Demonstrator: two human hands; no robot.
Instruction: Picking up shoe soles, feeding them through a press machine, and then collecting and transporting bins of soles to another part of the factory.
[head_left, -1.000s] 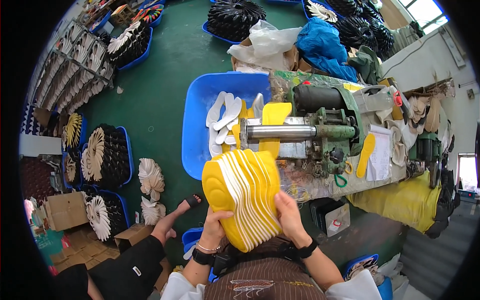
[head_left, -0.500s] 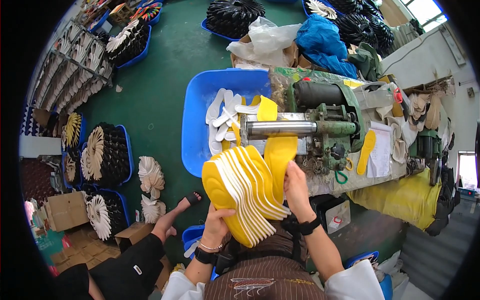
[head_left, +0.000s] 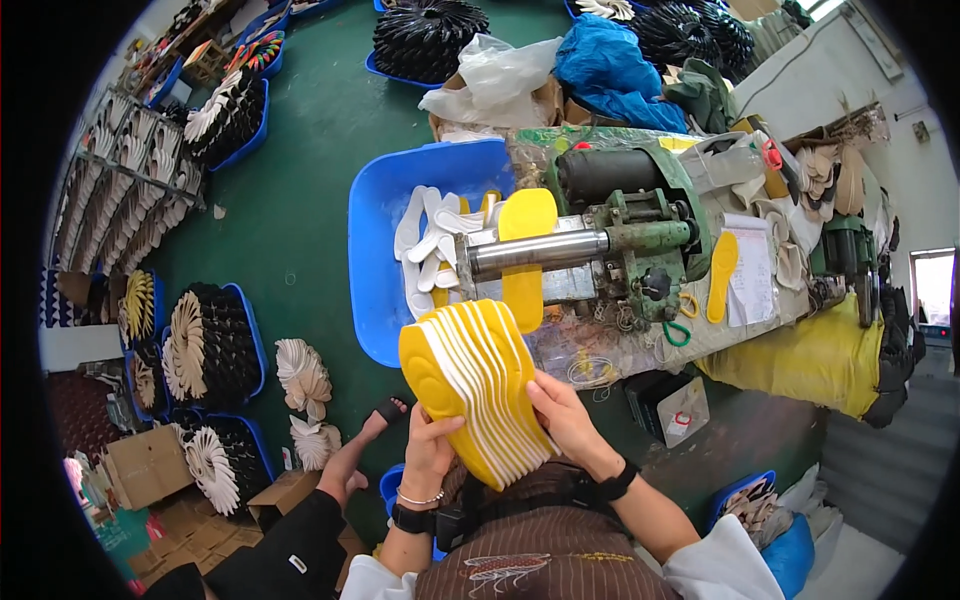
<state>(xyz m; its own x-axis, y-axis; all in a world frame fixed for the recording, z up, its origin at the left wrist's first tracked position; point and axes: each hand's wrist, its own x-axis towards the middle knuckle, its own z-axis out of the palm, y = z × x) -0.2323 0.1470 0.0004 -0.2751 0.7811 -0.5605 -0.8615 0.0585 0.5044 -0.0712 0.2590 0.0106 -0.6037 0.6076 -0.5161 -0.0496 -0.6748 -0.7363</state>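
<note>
A fanned stack of yellow insoles with white edges (head_left: 470,385) is held in front of my body. My left hand (head_left: 430,450) grips its lower left side, thumb on the front insole. On the right side, my right hand (head_left: 565,415) closes round the stack's edge. Just beyond the stack, one yellow insole (head_left: 525,225) lies under the steel roller (head_left: 540,252) of a green machine (head_left: 640,240), sticking out on both sides. White and yellow insoles (head_left: 432,240) lie loose in the blue tub (head_left: 372,290) left of the roller.
The worktable (head_left: 570,355) holds a single yellow insole (head_left: 722,275), a paper pad (head_left: 750,270) and green-handled scissors (head_left: 677,333). At lower left, another person's leg (head_left: 350,450) reaches close to my left side. Tubs of stacked insoles (head_left: 215,335) stand along the left.
A yellow insole that my right hand held near the roller now lies under it, apart from my hand. My right hand has come back to the stack. The view has shifted slightly.
</note>
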